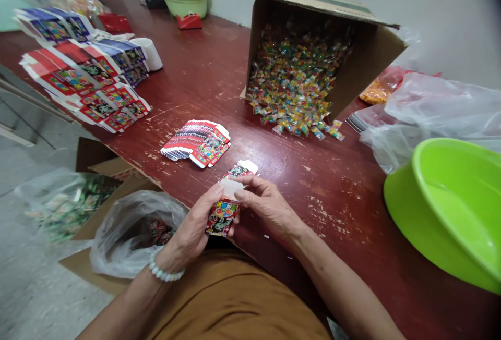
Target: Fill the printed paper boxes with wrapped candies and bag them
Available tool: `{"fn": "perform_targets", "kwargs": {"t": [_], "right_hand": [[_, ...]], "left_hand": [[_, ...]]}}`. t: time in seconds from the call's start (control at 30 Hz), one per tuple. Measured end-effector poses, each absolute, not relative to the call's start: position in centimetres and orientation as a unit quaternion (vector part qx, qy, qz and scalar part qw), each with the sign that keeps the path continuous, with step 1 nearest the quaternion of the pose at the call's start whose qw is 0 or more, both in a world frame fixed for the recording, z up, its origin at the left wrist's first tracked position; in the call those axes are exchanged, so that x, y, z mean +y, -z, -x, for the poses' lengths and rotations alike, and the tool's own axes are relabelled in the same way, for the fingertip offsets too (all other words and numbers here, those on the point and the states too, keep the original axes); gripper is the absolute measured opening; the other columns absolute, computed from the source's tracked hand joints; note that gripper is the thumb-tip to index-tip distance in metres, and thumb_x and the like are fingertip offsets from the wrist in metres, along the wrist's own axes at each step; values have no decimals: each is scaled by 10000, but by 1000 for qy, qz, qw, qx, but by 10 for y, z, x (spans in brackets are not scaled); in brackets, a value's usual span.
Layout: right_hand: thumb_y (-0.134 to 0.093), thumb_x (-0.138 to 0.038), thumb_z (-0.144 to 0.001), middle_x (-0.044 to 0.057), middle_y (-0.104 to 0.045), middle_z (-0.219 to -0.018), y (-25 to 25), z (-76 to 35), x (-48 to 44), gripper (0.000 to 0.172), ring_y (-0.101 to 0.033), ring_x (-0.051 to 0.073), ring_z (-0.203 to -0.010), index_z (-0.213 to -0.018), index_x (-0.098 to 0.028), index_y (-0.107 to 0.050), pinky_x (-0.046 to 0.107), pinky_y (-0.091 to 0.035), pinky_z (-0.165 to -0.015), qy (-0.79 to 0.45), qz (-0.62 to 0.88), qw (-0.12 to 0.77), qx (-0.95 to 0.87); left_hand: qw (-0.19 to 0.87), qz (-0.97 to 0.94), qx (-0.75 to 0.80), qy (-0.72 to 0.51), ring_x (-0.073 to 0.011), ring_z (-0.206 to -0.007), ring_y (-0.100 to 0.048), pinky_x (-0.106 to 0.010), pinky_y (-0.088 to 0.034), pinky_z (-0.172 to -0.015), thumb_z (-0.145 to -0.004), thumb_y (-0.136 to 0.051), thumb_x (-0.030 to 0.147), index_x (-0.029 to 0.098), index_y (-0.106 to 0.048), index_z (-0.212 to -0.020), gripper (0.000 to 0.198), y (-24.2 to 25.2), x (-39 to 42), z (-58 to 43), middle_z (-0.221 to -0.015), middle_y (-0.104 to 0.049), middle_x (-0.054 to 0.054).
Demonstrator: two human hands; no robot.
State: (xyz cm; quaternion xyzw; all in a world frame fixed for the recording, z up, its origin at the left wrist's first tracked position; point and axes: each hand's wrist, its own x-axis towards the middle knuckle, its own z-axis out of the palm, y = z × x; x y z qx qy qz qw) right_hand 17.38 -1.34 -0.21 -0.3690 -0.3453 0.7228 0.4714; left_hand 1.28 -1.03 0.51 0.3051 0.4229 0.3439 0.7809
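My left hand (198, 218) is wrapped round a small red printed candy box (222, 218), held upright just above the table's near edge. The box's white top flap (232, 190) stands up, and my right hand (263, 200) pinches it between thumb and fingers. Just behind my fingers another printed carton (246, 167) with a white flap shows in part. A fanned stack of flat red cartons (195, 143) lies beyond my hands. Wrapped candies (299, 84) spill from a cardboard box (368, 69) tipped on its side.
Banded bundles of red and blue cartons (84, 76) are piled at the left, beside a white roll (147, 54). A bright green basin (438, 215) stands at the right, near plastic bags (442, 102). Below the table edge sits a bag-lined carton (117, 241).
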Motion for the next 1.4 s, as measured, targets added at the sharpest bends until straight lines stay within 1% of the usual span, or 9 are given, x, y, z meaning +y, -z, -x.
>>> {"fn": "perform_targets", "kwargs": {"t": [0.17, 0.33, 0.57, 0.7, 0.83, 1.03, 1.17, 1.27, 1.4], "right_hand": [[-823, -391, -743, 8, -683, -866, 8, -183, -10, 412, -590, 91, -636, -1089, -213, -686, 199, -494, -576, -711, 389, 484, -329], [-789, -397, -765, -17, -676, -782, 7, -178, -12, 392, -616, 120, -553, -1085, -223, -644, 259, -525, -550, -715, 365, 453, -389], [-678, -455, -880, 15, -715, -882, 0, -173, -18, 231, -618, 113, -524, -930, -230, -707, 252, -513, -482, -610, 409, 465, -494], [-588, -361, -966, 51, -766, -986, -4, -186, -19, 195, -718, 179, -796, -964, -243, -743, 332, -566, -764, -443, 393, 461, -661], [-625, -311, -945, 100, -743, -1185, -5, -189, -19, 189, -685, 239, -1032, -1085, -248, -735, 432, -492, -963, -287, 398, 415, -766], [-673, -333, -909, 44, -767, -924, 4, -174, -18, 135, -702, 180, -810, -900, -223, -751, 331, -559, -777, -472, 430, 472, -607], [-768, -382, -811, 61, -759, -1052, 5, -167, -15, 195, -671, 138, -678, -828, -193, -724, 264, -550, -583, -578, 434, 477, -500], [-795, -430, -778, 44, -760, -872, 0, -168, -12, 265, -628, 120, -542, -806, -180, -714, 254, -529, -488, -649, 423, 462, -431], [-750, -444, -829, 27, -742, -814, -2, -171, -11, 245, -650, 137, -571, -851, -202, -724, 275, -549, -531, -627, 419, 452, -477]], "left_hand": [[778, -304, 420, -354, -157, -497, -613, -253, -538, -464, -765, -712, 554, 141, -650, -1031, 495, -12, -10, -15, -668, -694, -42], [763, -327, 406, -382, -148, -559, -621, -231, -534, -474, -774, -733, 502, 170, -634, -1050, 442, -7, -13, -18, -738, -706, -25], [800, -295, 394, -343, -165, -495, -617, -248, -519, -433, -815, -700, 500, 160, -636, -1070, 430, 0, -13, -15, -640, -684, -20], [825, -255, 413, -289, -165, -439, -617, -252, -523, -416, -832, -634, 656, 143, -644, -1072, 566, -5, -11, -15, -611, -689, -49], [824, -214, 407, -331, -153, -462, -629, -243, -531, -433, -891, -605, 586, 181, -640, -1094, 454, -9, -8, -18, -629, -679, -11], [767, -308, 422, -373, -148, -518, -624, -219, -487, -457, -863, -658, 453, 192, -668, -1172, 405, -3, -9, -17, -698, -698, 2], [758, -338, 417, -370, -151, -530, -619, -240, -491, -494, -897, -567, 597, 197, -639, -1283, 560, 3, -12, -17, -798, -744, -39], [786, -326, 400, -341, -151, -455, -575, -252, -464, -436, -865, -497, 729, 147, -670, -1239, 713, 2, -13, -19, -702, -718, -57], [788, -310, 412, -338, -169, -450, -586, -251, -443, -406, -820, -582, 717, 123, -717, -1144, 690, -1, -10, -17, -600, -677, -43]]}}
